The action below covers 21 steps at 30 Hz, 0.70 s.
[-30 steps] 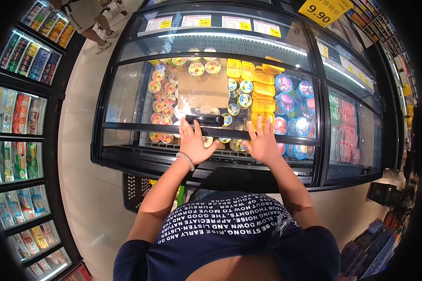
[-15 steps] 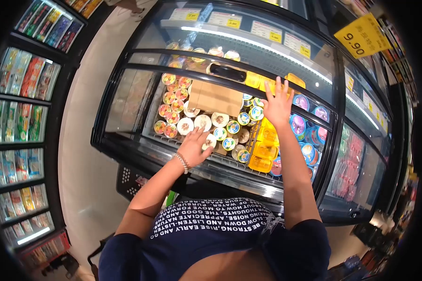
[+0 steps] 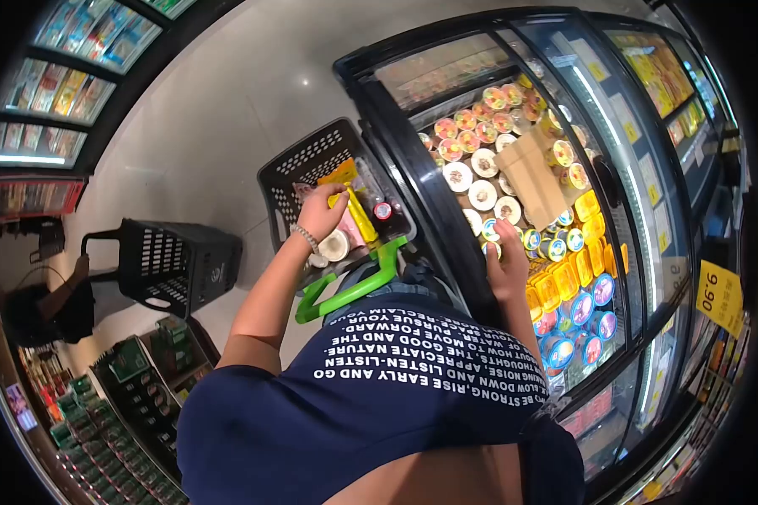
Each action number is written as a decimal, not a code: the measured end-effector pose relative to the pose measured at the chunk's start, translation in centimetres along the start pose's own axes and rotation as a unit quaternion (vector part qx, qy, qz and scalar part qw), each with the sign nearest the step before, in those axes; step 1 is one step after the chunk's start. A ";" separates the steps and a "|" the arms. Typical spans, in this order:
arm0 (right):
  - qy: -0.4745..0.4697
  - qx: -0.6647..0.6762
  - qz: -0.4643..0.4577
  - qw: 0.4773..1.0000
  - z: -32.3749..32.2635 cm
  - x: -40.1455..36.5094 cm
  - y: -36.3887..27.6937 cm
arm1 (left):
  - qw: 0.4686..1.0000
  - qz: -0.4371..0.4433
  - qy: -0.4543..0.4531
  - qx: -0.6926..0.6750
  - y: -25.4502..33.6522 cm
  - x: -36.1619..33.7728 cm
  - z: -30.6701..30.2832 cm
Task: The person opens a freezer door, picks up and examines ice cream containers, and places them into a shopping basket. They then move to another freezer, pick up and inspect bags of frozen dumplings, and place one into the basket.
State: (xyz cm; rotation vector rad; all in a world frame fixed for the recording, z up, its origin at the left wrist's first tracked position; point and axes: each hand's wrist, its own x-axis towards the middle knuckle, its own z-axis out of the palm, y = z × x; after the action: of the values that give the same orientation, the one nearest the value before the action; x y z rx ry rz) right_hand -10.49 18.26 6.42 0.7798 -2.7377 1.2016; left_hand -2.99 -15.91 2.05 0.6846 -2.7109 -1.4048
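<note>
**Shopper standing between an open chest freezer and a basket.** The left hand [image 3: 320, 210], a beaded band at its wrist, hangs with curled fingers inside the black perforated plastic shopping basket [image 3: 307, 164] and touches a yellow packet [image 3: 359, 217]. A round white-lidded tub [image 3: 337, 246] lies just beside the heel of this hand. Whether the fingers grip anything cannot be told.

The right hand [image 3: 507, 263] reaches over the black freezer frame [image 3: 413, 160]. Its fingers are held narrow on the small round cups [image 3: 531, 240] packed in rows beside a brown cardboard sheet [image 3: 535, 177]. Its hold is likewise hidden.

**Likely hazards.**
- With the arms spread to opposite sides, the eyes cannot watch both. The right hand may topple neighbouring cups, or catch one by its lid alone and drop it.
- The basket's green handle [image 3: 354, 286] sits close against the torso, so a shift of weight could tip the basket and spill the tub.
- A second black basket [image 3: 177, 265] stands near on the floor and could trip a backward step.
</note>
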 end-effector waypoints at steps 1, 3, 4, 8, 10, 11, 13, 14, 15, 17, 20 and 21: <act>-0.014 -0.001 -0.081 0.997 1.0 0.6 -2.4 | 0.997 -0.072 -0.004 -0.035 -3.2 0.2 -0.6; -0.041 0.000 -0.174 0.984 3.2 1.6 -5.7 | 0.984 -0.169 -0.036 -0.049 -7.5 0.2 -1.5; -0.084 0.001 -0.187 0.979 4.4 1.9 -7.0 | 0.973 -0.217 -0.053 -0.060 -9.7 -0.3 -1.6; -0.233 0.044 -0.208 0.949 9.7 1.9 -9.0 | 0.963 -0.252 -0.091 0.025 -22.0 -1.4 2.1; -0.299 0.035 -0.176 0.937 11.3 1.6 -9.6 | 0.951 -0.279 -0.132 0.012 -23.4 -2.1 2.9; -0.328 0.028 -0.150 0.932 12.1 1.7 -9.9 | 0.945 -0.290 -0.153 0.006 -24.0 -2.2 3.6; -0.371 0.019 -0.094 0.924 13.7 1.8 -10.3 | 0.940 -0.287 -0.182 -0.029 -24.8 -2.5 4.5; -0.383 0.017 -0.064 0.921 14.5 1.8 -10.4 | 0.941 -0.277 -0.194 -0.022 -26.7 -2.3 6.0; -0.396 0.014 -0.032 0.918 15.1 1.6 -10.5 | 0.941 -0.268 -0.207 -0.016 -27.2 -2.3 6.6; -0.432 0.010 0.009 0.902 16.1 1.6 -10.7 | 0.934 -0.279 -0.219 -0.044 -28.2 -2.1 7.5; -0.457 0.003 0.031 0.889 17.0 1.7 -11.1 | 0.935 -0.269 -0.231 -0.024 -28.6 -1.8 8.0; -0.462 -0.001 0.030 0.886 17.2 1.8 -11.1 | 0.938 -0.257 -0.233 0.011 -29.3 -1.8 8.4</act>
State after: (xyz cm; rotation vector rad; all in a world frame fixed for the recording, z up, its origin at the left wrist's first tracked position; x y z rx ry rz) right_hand -4.24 -0.89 2.42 1.6263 -3.4743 0.9839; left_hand 7.81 -23.37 -25.48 1.2886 -3.0373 -1.8468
